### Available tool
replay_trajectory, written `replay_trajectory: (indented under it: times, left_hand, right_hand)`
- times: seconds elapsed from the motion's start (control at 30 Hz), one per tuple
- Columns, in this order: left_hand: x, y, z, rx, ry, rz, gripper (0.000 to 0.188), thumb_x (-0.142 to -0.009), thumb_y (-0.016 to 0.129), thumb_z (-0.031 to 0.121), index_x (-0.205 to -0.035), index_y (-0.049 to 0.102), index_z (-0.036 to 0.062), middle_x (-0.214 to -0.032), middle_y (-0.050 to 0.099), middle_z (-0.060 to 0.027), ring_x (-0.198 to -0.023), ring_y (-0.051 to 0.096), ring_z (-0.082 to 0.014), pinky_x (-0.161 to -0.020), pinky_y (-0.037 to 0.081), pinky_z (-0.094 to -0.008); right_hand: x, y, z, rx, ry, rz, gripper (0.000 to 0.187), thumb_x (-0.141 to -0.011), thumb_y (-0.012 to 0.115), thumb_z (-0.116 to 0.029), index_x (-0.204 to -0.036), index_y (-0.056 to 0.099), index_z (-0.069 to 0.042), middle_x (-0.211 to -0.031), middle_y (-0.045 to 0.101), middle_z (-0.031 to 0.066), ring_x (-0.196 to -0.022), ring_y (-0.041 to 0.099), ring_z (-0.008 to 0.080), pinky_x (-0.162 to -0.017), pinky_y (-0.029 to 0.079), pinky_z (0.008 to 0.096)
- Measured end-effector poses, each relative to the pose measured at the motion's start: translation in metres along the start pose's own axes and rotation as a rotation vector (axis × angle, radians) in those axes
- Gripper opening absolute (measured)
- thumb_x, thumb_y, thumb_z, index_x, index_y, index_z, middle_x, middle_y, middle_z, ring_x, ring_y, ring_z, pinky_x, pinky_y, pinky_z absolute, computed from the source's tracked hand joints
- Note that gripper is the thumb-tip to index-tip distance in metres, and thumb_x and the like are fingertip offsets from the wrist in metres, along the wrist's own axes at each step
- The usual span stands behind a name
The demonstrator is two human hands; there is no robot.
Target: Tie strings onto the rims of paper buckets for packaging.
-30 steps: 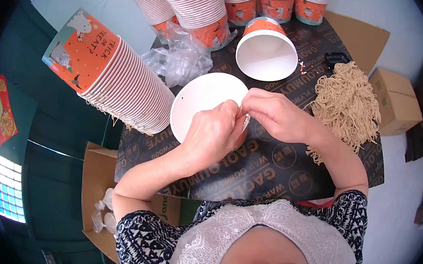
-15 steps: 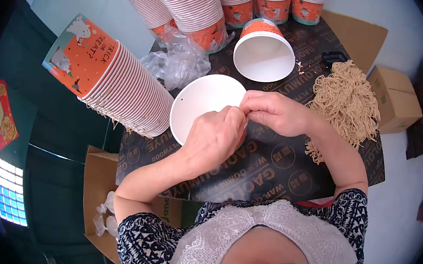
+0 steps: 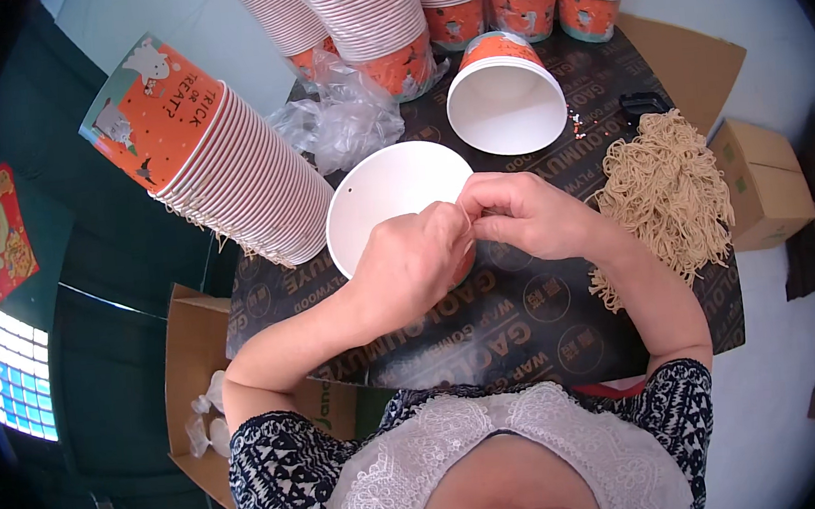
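Observation:
A white-lined paper bucket with a small punched hole in its wall lies tilted on the table, its opening toward me. At its right rim my left hand is closed, fingertips mostly hidden behind the knuckles. Close against it, my right hand pinches thumb to forefinger. A short bit of thin string shows between the two hands. To the right is a loose heap of tan strings. On the left leans a tall nested stack of orange printed paper buckets, with string ends hanging along its rims.
Another paper bucket lies on its side at the back, near tiny scattered bits and a black object. Crumpled clear plastic sits by more stacked buckets. Cardboard boxes flank the dark table.
My hands stay at the bucket's rim, with slight finger movement. A bit of string now shows more plainly between them. The whole view has shifted slightly.

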State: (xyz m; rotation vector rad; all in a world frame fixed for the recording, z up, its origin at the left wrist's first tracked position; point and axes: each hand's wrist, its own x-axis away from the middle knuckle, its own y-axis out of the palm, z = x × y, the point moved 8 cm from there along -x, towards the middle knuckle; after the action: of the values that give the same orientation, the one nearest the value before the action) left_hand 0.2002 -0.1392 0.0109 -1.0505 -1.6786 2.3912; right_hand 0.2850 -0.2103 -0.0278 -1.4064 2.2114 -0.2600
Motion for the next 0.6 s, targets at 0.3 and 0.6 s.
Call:
replay_trajectory:
  times: [0.3, 0.6]
  left_hand:
    - [0.005, 0.014, -0.046, 0.594, -0.457, -0.143, 0.009, -0.092, 0.063, 0.006, -0.089, 0.059, -0.0015, -0.067, 0.062, -0.0075, -0.062, 0.059, -0.0149, -0.057, 0.046, -0.029]
    - [0.008, 0.024, -0.048, 0.814, -0.599, -0.272, 0.011, -0.1, 0.058, 0.012, -0.094, 0.057, 0.0025, -0.075, 0.057, 0.0029, -0.063, 0.048, -0.0006, -0.053, 0.039, -0.0167]
  right_hand:
    - [0.013, -0.012, -0.039, 0.33, -0.163, 0.217, 0.006, -0.085, 0.062, 0.001, -0.086, 0.056, 0.002, -0.106, 0.058, 0.0129, -0.088, 0.062, 0.0277, -0.076, 0.05, 0.0352]
    - [0.017, -0.006, -0.043, 0.436, -0.096, 0.143, 0.005, -0.085, 0.062, 0.001, -0.087, 0.058, 0.002, -0.103, 0.056, 0.0143, -0.088, 0.062, 0.0308, -0.077, 0.051, 0.0377]
